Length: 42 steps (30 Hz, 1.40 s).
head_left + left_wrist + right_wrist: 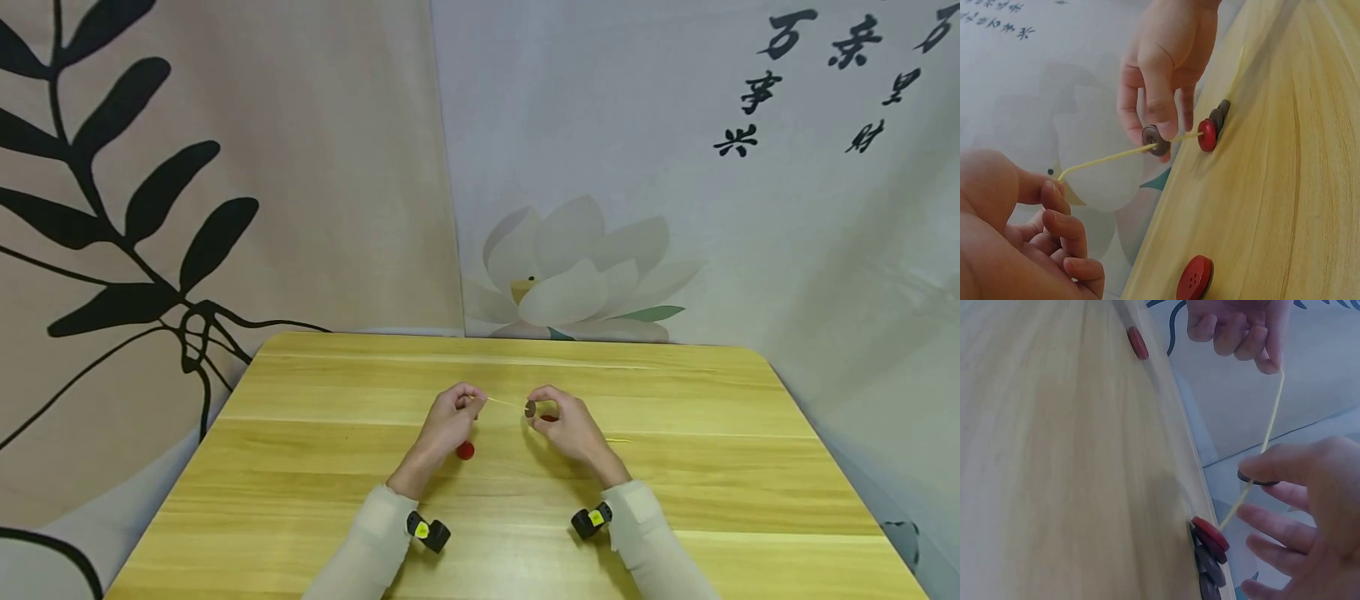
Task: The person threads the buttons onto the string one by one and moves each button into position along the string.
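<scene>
My left hand (pixel 448 425) pinches the end of a thin yellow cord (pixel 1107 157) between thumb and forefinger. The cord runs taut to the right hand (pixel 572 429), whose thumb and a finger hold a dark brown button (pixel 1155 140) by its edge, with the cord passing through it. Farther along, a red button (pixel 1207 135) and several brown buttons (pixel 1210 565) sit close together on the cord, down at the tabletop. A loose red button (pixel 465 451) lies on the table beside the left wrist, apart from the cord.
The wooden table (pixel 337 533) spreads beneath both arms, its far edge meeting a printed curtain (pixel 360 167). Past the right hand, the cord's tail (pixel 618 440) lies on the wood. Each wrist carries a small black camera (pixel 429 532).
</scene>
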{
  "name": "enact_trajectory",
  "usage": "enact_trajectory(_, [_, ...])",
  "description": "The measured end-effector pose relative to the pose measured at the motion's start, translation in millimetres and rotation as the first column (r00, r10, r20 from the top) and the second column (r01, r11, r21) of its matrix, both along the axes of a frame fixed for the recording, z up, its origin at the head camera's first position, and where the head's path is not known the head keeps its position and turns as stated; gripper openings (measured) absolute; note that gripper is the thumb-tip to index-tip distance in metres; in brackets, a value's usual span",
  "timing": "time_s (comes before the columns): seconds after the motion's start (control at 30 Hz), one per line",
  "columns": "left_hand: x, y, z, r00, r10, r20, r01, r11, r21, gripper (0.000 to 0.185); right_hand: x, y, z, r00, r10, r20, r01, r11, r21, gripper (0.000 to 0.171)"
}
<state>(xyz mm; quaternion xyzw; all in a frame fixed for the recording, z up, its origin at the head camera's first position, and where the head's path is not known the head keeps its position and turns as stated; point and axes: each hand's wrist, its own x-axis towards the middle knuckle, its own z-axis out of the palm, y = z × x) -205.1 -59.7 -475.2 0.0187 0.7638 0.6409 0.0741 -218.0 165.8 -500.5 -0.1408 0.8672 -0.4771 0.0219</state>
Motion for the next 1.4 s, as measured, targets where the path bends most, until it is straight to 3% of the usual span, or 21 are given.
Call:
enact_trajectory(0.93, [-1.8,-2.8,-4.6,1.0,-0.007,0.007,0.006,1.0,0.008,0.023,-3.5,13.3,-14.9,0.995,0.081,0.056,-0.086,0.992,0.09,0.028])
enact_trajectory(1.4, [-4.6,-4.2,-1.6,1.0,-0.014,0.019,0.013,1.0,0.017,0.022,-8.2,20.5,-18.2,0.997,0.044,0.062,-0.05,0.994,0.099,0.029])
